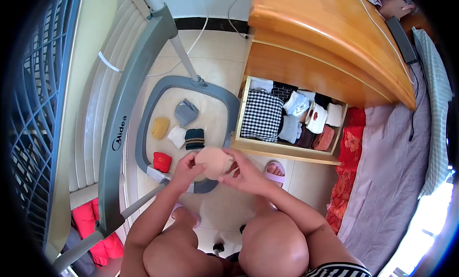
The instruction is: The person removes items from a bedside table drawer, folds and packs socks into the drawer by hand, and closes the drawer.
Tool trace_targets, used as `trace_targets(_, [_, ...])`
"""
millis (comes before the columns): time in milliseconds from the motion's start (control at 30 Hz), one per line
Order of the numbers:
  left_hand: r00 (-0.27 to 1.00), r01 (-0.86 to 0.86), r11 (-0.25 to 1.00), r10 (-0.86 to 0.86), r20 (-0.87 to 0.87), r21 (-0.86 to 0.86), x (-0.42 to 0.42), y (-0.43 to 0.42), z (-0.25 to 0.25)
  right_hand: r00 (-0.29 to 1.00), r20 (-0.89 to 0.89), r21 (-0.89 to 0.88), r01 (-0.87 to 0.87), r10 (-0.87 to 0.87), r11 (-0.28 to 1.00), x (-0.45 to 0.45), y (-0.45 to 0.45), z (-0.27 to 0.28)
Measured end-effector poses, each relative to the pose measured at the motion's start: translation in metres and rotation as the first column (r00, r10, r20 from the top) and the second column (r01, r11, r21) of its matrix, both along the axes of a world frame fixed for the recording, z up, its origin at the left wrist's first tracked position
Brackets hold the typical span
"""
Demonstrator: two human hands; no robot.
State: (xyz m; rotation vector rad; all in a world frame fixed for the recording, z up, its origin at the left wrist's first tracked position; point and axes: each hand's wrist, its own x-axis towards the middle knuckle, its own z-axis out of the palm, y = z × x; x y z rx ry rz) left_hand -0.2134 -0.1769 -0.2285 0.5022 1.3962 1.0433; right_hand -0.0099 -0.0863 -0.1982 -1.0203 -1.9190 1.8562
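Observation:
Between both hands is a beige, rounded, folded piece of cloth point(213, 162), perhaps a rolled sock; its exact kind is unclear. My left hand point(187, 171) pinches its left edge, while my right hand point(245, 172) grips the right side with bent fingers. Just beyond lie small folded cloth bundles on the floor: a dark green striped one point(194, 139), a white one point(177, 136), a red one point(162, 161), a yellow one point(160, 128) and a grey-blue one point(186, 112).
A grey stand base point(143, 109) frames the bundles. At right, a pulled-out wooden drawer point(287, 149) holds folded clothes, including a checked piece point(261, 115). The grey Midea frame point(125, 109) rises at left. A bed point(382, 181) is at far right.

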Motion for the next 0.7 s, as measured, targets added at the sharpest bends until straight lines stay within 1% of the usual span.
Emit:
trace_targets(33, [1.000, -0.006, 1.000, 0.006, 0.000, 0.002, 0.005, 0.005, 0.005, 1.000, 0.000, 0.002, -0.006, 0.006, 1.000, -0.001, 0.002, -0.003])
trace_targets(100, [0.997, 0.080, 0.989, -0.082, 0.008, 0.122, 0.014, 0.013, 0.012, 0.986, 0.098, 0.102, 0.125, -0.135, 0.987, 0.002, 0.010, -0.011])
trace_targets(133, [0.997, 0.076, 0.989, -0.078, 0.009, 0.124, 0.019, 0.015, 0.016, 0.986, 0.099, 0.104, 0.121, -0.131, 0.987, 0.006, 0.014, -0.013])
trace_targets(200, [0.993, 0.100, 0.985, -0.107, 0.045, 0.144, 0.025, 0.018, 0.023, 0.989, 0.079, -0.192, 0.135, -0.121, 0.972, 0.016, 0.023, -0.014])
trace_targets(233, [0.993, 0.099, 0.985, -0.107, 0.046, 0.144, 0.026, 0.018, 0.022, 0.989, 0.079, -0.191, 0.134, -0.121, 0.972, 0.020, 0.029, -0.009])
trace_targets(267, [0.990, 0.096, 0.982, -0.111, 0.087, 0.160, 0.027, 0.017, 0.022, 0.971, 0.073, -0.259, 0.239, -0.228, 0.936, 0.026, 0.037, -0.003])
trace_targets(300, [0.985, 0.092, 0.980, -0.116, 0.129, 0.175, 0.027, 0.015, 0.022, 0.940, 0.075, -0.325, 0.338, -0.332, 0.883, 0.031, 0.045, 0.001])
trace_targets(367, [0.984, 0.088, 0.986, -0.109, 0.144, 0.142, 0.027, 0.011, 0.019, 0.802, 0.033, -0.330, 0.572, -0.596, 0.751, 0.043, 0.064, -0.010])
trace_targets(400, [0.982, 0.084, 0.990, -0.101, 0.159, 0.113, 0.026, 0.009, 0.017, 0.746, 0.022, -0.371, 0.624, -0.665, 0.688, 0.049, 0.078, -0.010])
trace_targets(433, [0.983, 0.082, 0.990, -0.100, 0.157, 0.117, 0.025, 0.007, 0.016, 0.664, -0.047, -0.395, 0.673, -0.746, 0.625, 0.051, 0.091, -0.014])
trace_targets(467, [0.984, 0.094, 0.993, -0.103, 0.143, 0.068, 0.024, 0.004, 0.014, 0.608, -0.076, -0.429, 0.696, -0.790, 0.576, 0.054, 0.103, -0.017])
trace_targets(500, [0.986, 0.105, 0.994, -0.106, 0.130, 0.018, 0.023, 0.002, 0.012, 0.580, -0.082, -0.438, 0.710, -0.811, 0.552, 0.055, 0.116, -0.019])
trace_targets(533, [0.986, 0.105, 0.994, -0.106, 0.129, 0.020, 0.022, 0.000, 0.007, 0.551, -0.088, -0.447, 0.723, -0.830, 0.527, 0.053, 0.127, -0.020])
trace_targets(567, [0.988, 0.098, 0.995, -0.098, 0.121, 0.007, 0.021, -0.001, 0.002, 0.551, -0.088, -0.447, 0.723, -0.830, 0.527, 0.049, 0.139, -0.023])
trace_targets(633, [0.990, 0.089, 0.996, -0.088, 0.110, -0.009, 0.019, -0.003, 0.002, 0.495, -0.030, -0.461, 0.764, -0.869, 0.451, 0.039, 0.160, -0.026])
trace_targets(667, [0.992, 0.069, 0.997, -0.065, 0.108, -0.030, 0.018, -0.002, 0.005, 0.496, -0.030, -0.464, 0.762, -0.868, 0.452, 0.032, 0.169, -0.029])
trace_targets(700, [0.993, 0.048, 0.998, -0.043, 0.106, -0.049, 0.016, -0.002, 0.007, 0.467, -0.061, -0.505, 0.748, -0.882, 0.431, 0.024, 0.178, -0.034])
